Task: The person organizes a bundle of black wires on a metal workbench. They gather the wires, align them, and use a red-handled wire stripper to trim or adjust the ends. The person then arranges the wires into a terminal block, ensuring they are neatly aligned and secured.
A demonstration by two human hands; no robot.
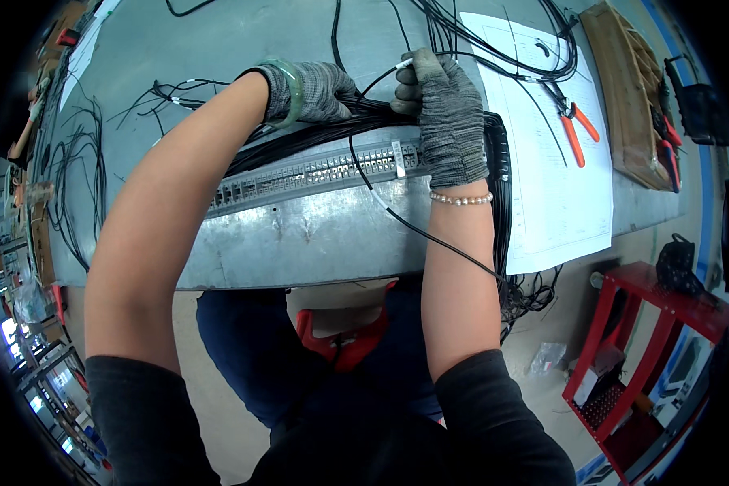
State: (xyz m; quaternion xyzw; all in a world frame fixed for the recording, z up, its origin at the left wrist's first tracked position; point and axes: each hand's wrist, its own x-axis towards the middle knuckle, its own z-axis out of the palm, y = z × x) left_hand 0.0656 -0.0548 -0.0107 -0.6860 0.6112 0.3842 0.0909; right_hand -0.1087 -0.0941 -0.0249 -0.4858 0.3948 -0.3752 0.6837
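Grey knit gloves cover both of my hands. My right hand (449, 121) pinches a thin black wire (381, 78) near a white sleeve marker by the fingertips. To its left, my left hand (322, 91) is closed at the thick bundle of black wires (300, 139), its fingertips on wires there. The bundle runs along a metal rail of terminal blocks (300, 176), partly under my right hand. Another black wire with a white marker (379, 199) loops over the rail and crosses my right forearm.
Orange-handled pliers (577, 134) lie on white paper sheets (555, 211) at the right. Coiled black wires (535, 69) overlap the sheets. Beyond stands a cardboard box (628, 89) with tools. Loose wires (97, 178) spread over the left of the metal table (292, 251). A red cart (624, 324) stands lower right.
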